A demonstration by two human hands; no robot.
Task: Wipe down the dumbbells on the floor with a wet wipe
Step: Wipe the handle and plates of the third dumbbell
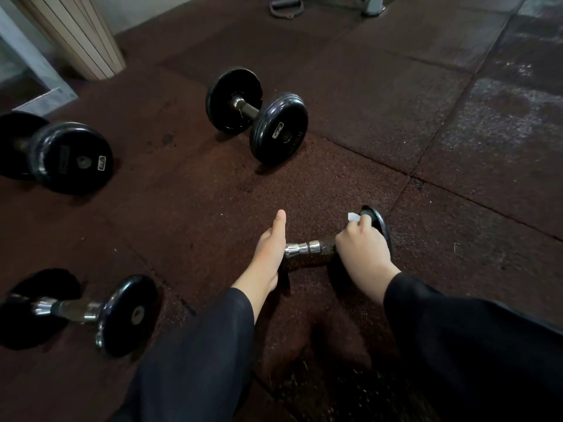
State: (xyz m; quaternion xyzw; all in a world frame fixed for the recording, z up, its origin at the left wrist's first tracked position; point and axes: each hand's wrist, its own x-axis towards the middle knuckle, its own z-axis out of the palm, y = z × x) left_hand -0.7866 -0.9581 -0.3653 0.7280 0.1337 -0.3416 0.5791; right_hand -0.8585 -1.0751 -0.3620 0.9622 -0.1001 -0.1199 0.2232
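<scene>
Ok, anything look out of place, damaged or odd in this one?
Nothing alarming. The grey floor tiles at the right look scuffed and whitish beside the brown ones, and a loose cable handle lies at the top edge. The dumbbells look intact.

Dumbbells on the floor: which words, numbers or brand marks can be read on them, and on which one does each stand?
None can be read.
Centre dumbbell: small white mark on the near plate, too blurred to read.
Left dumbbell: small white mark and a grey label on its plate face, both too blurred to read.
Lower left dumbbell: no label visible.
Dumbbell between the left hand and the right hand with the wet wipe: no text visible.
</scene>
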